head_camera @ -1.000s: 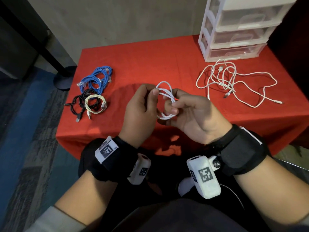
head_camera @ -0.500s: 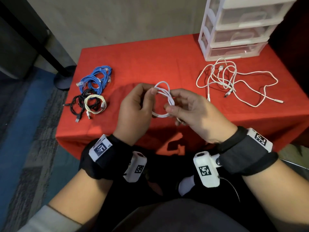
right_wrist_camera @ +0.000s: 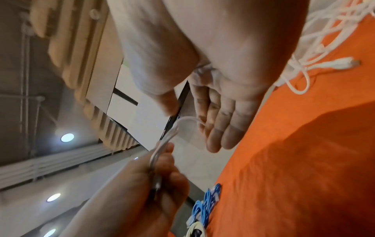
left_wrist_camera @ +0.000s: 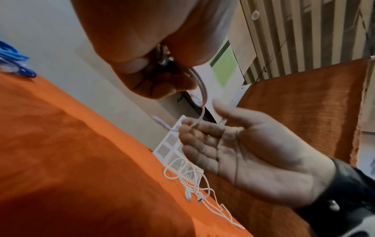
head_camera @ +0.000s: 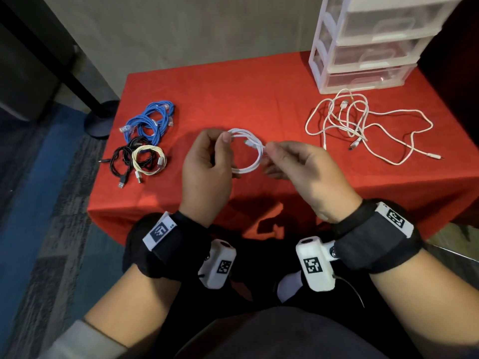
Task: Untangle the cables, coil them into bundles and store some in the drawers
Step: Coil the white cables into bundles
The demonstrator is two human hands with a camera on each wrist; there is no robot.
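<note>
A small white cable coil (head_camera: pixel 255 161) hangs above the red table (head_camera: pixel 246 99), near its front edge. My left hand (head_camera: pixel 212 156) grips the coil's top-left, thumb over the strands. In the left wrist view those curled fingers (left_wrist_camera: pixel 154 83) also hold a metal plug. My right hand (head_camera: pixel 285 154) is at the coil's right side. Its fingers (right_wrist_camera: pixel 215 128) are nearly straight, the cable (right_wrist_camera: pixel 172 133) lies across the fingertips, and the thumb stands a little apart. A tangle of loose white cables (head_camera: pixel 350 120) lies at the right.
A clear plastic drawer unit (head_camera: pixel 363 55) stands at the back right, its drawers closed. Blue coils (head_camera: pixel 150 120), a black coil (head_camera: pixel 124 159) and a cream coil (head_camera: pixel 147 159) lie at the table's left. Beyond the left edge is carpeted floor.
My right hand has drawn off to the right and its fingers have straightened. The coil now hangs as a rounder loop between the hands. The left hand keeps its grip.
</note>
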